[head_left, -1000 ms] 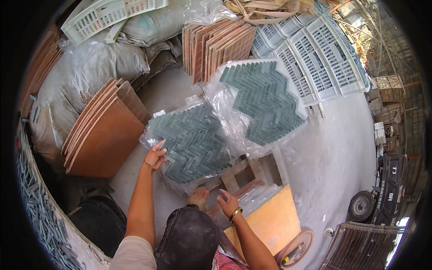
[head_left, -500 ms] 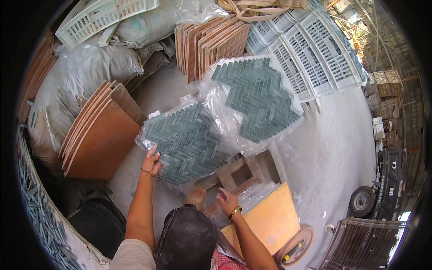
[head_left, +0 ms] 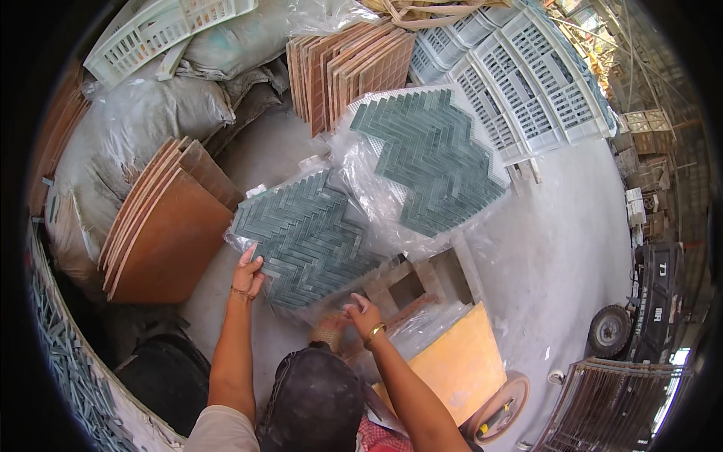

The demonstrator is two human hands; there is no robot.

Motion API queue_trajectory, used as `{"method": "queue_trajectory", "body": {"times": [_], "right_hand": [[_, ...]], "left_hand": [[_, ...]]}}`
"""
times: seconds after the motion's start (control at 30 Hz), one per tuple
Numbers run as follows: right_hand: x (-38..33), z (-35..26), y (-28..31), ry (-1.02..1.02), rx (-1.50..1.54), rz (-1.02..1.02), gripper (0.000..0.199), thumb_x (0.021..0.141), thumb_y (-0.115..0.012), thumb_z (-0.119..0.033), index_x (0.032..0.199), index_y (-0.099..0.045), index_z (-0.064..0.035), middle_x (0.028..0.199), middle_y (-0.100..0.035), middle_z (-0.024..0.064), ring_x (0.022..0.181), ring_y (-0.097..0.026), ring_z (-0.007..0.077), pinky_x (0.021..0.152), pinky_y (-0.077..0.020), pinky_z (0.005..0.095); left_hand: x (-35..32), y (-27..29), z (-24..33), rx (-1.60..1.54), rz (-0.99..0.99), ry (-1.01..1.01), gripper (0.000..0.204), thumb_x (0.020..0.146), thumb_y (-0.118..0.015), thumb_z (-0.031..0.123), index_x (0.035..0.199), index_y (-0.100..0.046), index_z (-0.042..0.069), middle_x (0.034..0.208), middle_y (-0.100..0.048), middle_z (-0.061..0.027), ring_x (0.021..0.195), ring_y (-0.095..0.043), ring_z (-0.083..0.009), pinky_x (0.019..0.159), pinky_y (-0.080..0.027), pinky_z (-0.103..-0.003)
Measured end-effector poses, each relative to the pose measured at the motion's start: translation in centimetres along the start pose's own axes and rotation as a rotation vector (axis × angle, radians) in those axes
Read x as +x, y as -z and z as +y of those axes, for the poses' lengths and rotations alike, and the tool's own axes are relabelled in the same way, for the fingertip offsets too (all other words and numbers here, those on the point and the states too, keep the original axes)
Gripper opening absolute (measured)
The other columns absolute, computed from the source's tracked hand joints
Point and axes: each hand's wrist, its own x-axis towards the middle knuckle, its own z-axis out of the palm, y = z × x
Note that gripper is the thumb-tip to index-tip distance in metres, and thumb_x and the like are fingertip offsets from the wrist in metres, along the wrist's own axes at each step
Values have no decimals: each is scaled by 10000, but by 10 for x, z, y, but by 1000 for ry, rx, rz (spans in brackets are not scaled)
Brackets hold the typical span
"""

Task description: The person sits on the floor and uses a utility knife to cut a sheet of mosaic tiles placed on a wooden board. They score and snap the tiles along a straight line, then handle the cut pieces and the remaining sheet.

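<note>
Two sheets of dark green herringbone mosaic tile lie side by side on clear plastic: a near mosaic tile sheet (head_left: 312, 245) and a far one (head_left: 433, 162). My left hand (head_left: 248, 276) grips the near sheet at its lower left edge, thumb and fingers closed there. To the right of that sheet's lower corner, my right hand (head_left: 364, 316) hovers with its fingers partly apart and nothing visible in it. A gold bangle (head_left: 374, 334) circles the right wrist. Below and between my arms is a dark, rounded cap-like shape (head_left: 315, 399).
Brown boards (head_left: 169, 233) lean at left, with more boards (head_left: 350, 71) standing behind the sheets. White plastic crates (head_left: 520, 83) are stacked at far right. A wooden pallet (head_left: 422, 282) and a yellow board (head_left: 452, 361) lie at near right. Large sacks (head_left: 143, 128) fill the left.
My right hand has moved slightly left and up, toward the near sheet's lower corner, its fingers drawing closer together. The left hand stays at the sheet's edge.
</note>
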Motion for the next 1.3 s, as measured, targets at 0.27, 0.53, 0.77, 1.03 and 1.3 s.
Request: {"method": "queue_trajectory", "body": {"times": [0.27, 0.53, 0.77, 1.03, 1.3], "right_hand": [[6, 7, -39, -160, 33, 0, 607, 751, -571, -174, 1232, -284, 58, 784, -591, 93, 661, -571, 119, 560, -471, 246], [7, 7, -26, -185, 117, -38, 578, 764, -562, -104, 1241, -270, 41, 887, -548, 128, 705, -584, 177, 581, -503, 277], [-43, -13, -1, -171, 247, -94, 517, 784, -546, -110, 1218, -306, 38, 976, -541, 153, 811, -572, 187, 718, -484, 278], [-137, -32, 26, 236, -163, 102, 335, 779, -541, -74, 1094, -478, 22, 880, -590, 121, 813, -575, 177, 719, -461, 285], [-164, -32, 56, 690, -869, 512, 320, 695, -509, 1, 1014, -507, 27, 977, -525, 193, 938, -480, 340, 837, -377, 390]], "left_hand": [[0, -21, 15, 118, -27, 25, 439, 780, -473, -45, 1204, -396, 35, 1030, -539, -85, 870, -553, -175, 748, -476, -319], [38, 17, -5, 934, 197, -147, 417, 742, -564, 95, 1137, -447, 34, 922, -579, -135, 824, -576, -223, 707, -467, -338], [9, -46, 24, 1804, 395, -27, 400, 727, -593, 280, 1033, -478, 50, 917, -567, -219, 857, -548, -349, 721, -436, -415], [-6, -36, 24, 1959, 231, -62, 311, 777, -535, 279, 943, -517, 17, 811, -581, -218, 772, -555, -373, 672, -439, -440], [-6, -29, 8, 1938, 255, -115, 247, 793, -508, 219, 876, -490, -13, 780, -570, -235, 753, -552, -383, 671, -435, -447]]}}
